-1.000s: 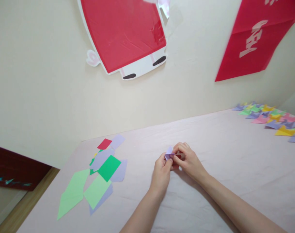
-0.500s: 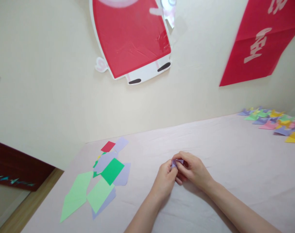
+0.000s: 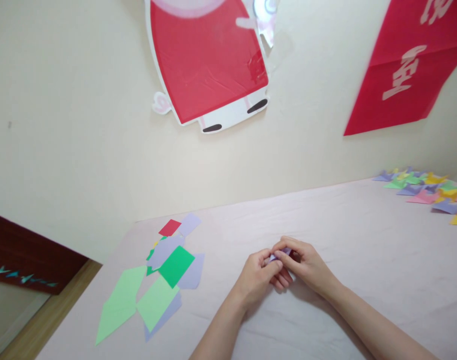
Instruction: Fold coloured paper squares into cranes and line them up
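Observation:
A small folded piece of purple paper point(image 3: 286, 252) is pinched between my two hands, over the cloth-covered surface near its middle. My left hand point(image 3: 259, 274) is closed on the paper's left side, thumb pointing right. From the right, my right hand point(image 3: 302, 261) grips the same paper between thumb and forefinger, its other fingers curled beneath. Fingers cover most of the paper, so the form of its folds is hidden.
To the left lie loose sheets: light green point(image 3: 123, 295), dark green point(image 3: 176, 266), red point(image 3: 170, 228) and purple point(image 3: 190, 272). Several folded paper pieces point(image 3: 423, 196) in mixed colours sit at the far right. The pale wall point(image 3: 288, 155) rises behind the cloth-covered surface point(image 3: 228, 320).
My fingers have shifted around the purple paper, covering more of it, and my left thumb now reaches further right. The whole view has moved slightly.

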Demonstrator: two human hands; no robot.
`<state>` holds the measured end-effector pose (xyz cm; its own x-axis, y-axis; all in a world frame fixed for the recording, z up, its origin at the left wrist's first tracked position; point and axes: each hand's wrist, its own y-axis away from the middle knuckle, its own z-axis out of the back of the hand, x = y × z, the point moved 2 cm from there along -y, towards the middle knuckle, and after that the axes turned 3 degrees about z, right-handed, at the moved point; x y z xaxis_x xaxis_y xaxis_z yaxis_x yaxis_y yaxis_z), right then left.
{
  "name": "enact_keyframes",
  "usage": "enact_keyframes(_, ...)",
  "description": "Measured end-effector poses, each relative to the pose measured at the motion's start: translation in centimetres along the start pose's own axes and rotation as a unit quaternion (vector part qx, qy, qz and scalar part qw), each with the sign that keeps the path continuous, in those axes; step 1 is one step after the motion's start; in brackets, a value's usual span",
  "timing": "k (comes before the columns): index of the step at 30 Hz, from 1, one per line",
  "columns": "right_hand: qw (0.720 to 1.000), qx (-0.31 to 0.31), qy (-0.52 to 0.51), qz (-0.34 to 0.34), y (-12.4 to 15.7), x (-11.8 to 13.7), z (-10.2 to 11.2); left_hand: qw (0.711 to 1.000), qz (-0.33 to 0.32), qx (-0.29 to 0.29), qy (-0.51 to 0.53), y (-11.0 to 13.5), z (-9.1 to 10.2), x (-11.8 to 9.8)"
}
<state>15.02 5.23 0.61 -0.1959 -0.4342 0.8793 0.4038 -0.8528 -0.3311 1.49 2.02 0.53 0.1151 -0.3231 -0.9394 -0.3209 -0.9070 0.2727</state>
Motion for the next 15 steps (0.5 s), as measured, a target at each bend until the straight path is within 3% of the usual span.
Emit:
enact_keyframes(7,0.996,-0.042,-0.051,-0.053,0.0,-0.8,0.1,0.999,-0.023,-0.049,0.009,-0.7,0.4,1.4)
enact_keyframes(15,0.995,-0.048,-0.046,-0.071,-0.1,-0.6,0.1,0.975,-0.065,-0.154,-0.148,0.0,0.8,1.2)
